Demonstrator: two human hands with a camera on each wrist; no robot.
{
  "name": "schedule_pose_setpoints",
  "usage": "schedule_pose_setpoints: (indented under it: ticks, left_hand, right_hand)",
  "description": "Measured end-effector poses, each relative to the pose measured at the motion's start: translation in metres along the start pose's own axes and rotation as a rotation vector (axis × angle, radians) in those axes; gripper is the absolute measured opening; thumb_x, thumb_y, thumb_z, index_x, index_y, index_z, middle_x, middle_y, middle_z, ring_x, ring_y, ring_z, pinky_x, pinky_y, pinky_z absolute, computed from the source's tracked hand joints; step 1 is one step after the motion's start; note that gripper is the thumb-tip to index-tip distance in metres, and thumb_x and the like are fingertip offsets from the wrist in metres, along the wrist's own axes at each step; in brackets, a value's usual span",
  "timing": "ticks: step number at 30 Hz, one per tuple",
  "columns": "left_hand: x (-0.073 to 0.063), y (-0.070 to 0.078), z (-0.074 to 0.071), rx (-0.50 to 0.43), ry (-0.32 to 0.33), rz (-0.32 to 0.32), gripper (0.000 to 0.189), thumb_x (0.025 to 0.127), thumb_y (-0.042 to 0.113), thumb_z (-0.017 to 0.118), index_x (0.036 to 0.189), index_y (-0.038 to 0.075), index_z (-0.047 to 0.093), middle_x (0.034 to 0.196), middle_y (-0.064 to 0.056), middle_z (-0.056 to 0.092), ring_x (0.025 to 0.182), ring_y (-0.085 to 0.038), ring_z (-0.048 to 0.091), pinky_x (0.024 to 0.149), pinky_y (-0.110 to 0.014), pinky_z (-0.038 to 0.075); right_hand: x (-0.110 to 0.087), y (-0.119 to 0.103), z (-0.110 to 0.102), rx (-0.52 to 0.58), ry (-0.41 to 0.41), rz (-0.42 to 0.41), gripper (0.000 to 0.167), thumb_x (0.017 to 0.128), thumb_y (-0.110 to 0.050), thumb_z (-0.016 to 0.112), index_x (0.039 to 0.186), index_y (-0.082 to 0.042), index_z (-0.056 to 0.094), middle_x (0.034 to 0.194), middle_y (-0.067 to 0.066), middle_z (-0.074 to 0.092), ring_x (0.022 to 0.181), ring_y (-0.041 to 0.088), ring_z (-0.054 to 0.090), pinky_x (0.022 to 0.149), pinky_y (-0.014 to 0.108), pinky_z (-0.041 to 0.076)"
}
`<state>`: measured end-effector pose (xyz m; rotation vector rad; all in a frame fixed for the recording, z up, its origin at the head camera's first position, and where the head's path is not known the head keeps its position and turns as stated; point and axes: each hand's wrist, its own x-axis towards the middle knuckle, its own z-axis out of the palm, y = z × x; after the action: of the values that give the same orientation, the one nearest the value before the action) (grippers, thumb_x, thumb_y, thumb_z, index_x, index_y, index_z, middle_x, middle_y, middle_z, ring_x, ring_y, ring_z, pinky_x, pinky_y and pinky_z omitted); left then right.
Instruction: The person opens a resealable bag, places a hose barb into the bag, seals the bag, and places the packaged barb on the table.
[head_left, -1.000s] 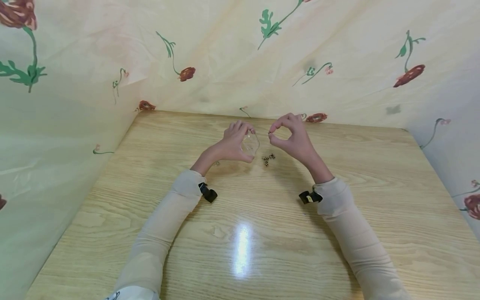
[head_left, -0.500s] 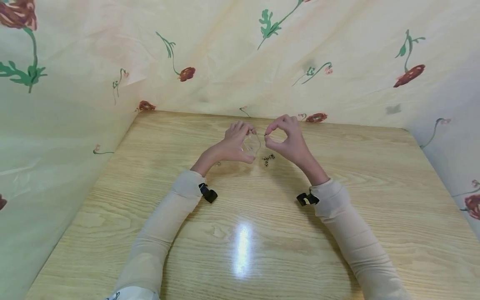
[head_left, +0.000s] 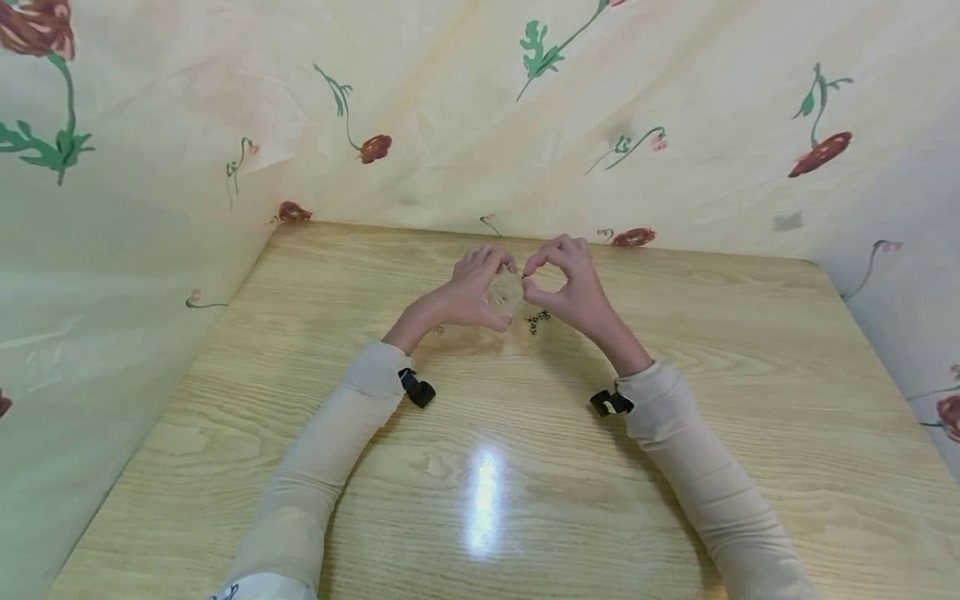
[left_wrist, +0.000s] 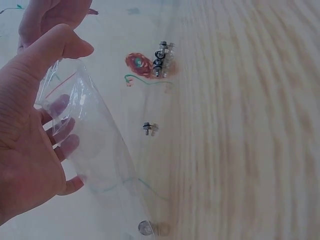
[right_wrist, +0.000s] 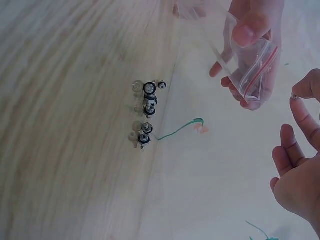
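Observation:
A clear zip-lock bag (left_wrist: 92, 125) with a red line along its mouth is held by my left hand (head_left: 468, 292), thumb and fingers spread at the opening. Between the thumb and index finger of my right hand (head_left: 566, 283) is pinched a tiny metal screw (right_wrist: 295, 96), close to the bag's mouth in the head view. The remaining right fingers are bent apart from it. On the table below, several small screws (right_wrist: 149, 102) with dark rings lie in a loose cluster. Whether the bag contains anything is hard to tell.
The wood-grain table (head_left: 487, 417) carries a bright light reflection near its middle. One more small shiny piece (head_left: 439, 331) lies under the left wrist. A pale flower-printed sheet (head_left: 450, 108) hangs behind and to the sides.
My right hand has moved left and slightly down with the pinched screw, up to the bag's mouth. The left hand and bag have barely shifted.

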<state>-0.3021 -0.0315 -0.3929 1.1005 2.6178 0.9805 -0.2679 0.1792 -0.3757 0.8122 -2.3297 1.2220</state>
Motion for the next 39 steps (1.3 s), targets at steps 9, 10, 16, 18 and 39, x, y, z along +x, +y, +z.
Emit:
schedule_pose_setpoints:
  ticks: [9,10,16,18,39]
  left_hand:
    - [0.0005,0.0019,0.0032,0.012,-0.007,-0.006,0.071,0.073,0.029,0.078,0.132,0.014,0.041,0.12,-0.008,0.038,0.113,-0.025,0.031,0.094,-0.043,0.026]
    - [0.0005,0.0022,0.0033,0.012,-0.008,-0.006,0.071,0.073,0.029,0.078,0.132,0.014,0.041,0.12,-0.008,0.037,0.113,-0.026,0.031,0.094,-0.043,0.026]
    - [0.0009,0.0038,0.0024,0.023,-0.013,0.002,0.072,0.074,0.029,0.079,0.133,0.013,0.04,0.12,-0.009,0.038,0.112,-0.026,0.03,0.092,-0.042,0.025]
    - [0.0015,0.0043,0.0015,0.03,-0.013,0.005,0.074,0.072,0.028,0.079,0.133,0.013,0.04,0.119,-0.01,0.037,0.112,-0.026,0.03,0.091,-0.04,0.025]
    - [0.004,0.0025,0.0007,0.009,-0.025,0.0,0.07,0.072,0.029,0.077,0.128,0.015,0.038,0.12,-0.012,0.038,0.109,-0.025,0.029,0.09,-0.039,0.024]
  right_hand:
    - [-0.0025,0.0012,0.0018,-0.002,-0.027,-0.009,0.008,0.079,-0.005,0.071,0.087,-0.006,0.07,0.098,0.014,0.058,0.097,0.028,0.039,0.09,0.037,0.024]
    - [-0.0027,0.0012,0.002,-0.001,-0.031,-0.008,0.008,0.079,-0.006,0.072,0.087,-0.006,0.07,0.098,0.014,0.058,0.097,0.028,0.039,0.09,0.037,0.024]
    - [-0.0033,0.0006,0.0023,-0.001,-0.031,-0.008,0.008,0.079,-0.004,0.072,0.087,-0.006,0.07,0.1,0.015,0.06,0.102,0.031,0.039,0.093,0.042,0.026]
    - [-0.0027,0.0009,0.0023,-0.004,-0.033,-0.013,0.008,0.08,-0.005,0.072,0.087,-0.006,0.07,0.101,0.016,0.06,0.105,0.033,0.04,0.095,0.044,0.026]
    - [-0.0006,0.0058,0.0097,-0.013,-0.082,-0.032,0.007,0.08,-0.007,0.071,0.087,-0.006,0.071,0.097,0.013,0.058,0.103,0.033,0.04,0.096,0.047,0.024]
